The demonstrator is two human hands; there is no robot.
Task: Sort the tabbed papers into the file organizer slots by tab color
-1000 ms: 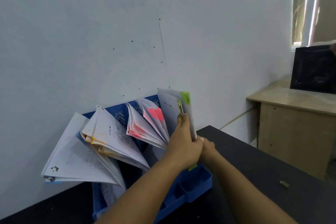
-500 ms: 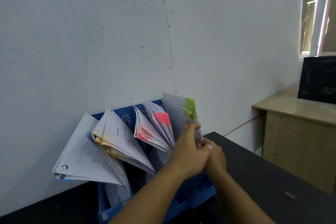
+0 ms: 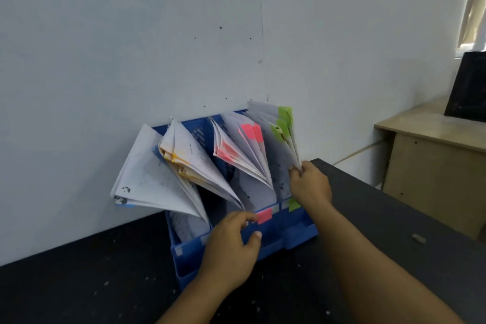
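The right hand (image 3: 310, 187) pinches the green-tabbed papers (image 3: 285, 134) standing in the blue organizer's (image 3: 297, 234) slot nearest it. The left hand (image 3: 231, 247) hovers loosely curled, holding nothing, at the organizer's front edge.

Two bare forearms reach up from the bottom of the frame. The right hand (image 3: 310, 185), right of centre, pinches with curled fingers. The left hand (image 3: 232, 242), lower centre, hovers with fingers loosely curled and thumb out to the right, holding nothing.
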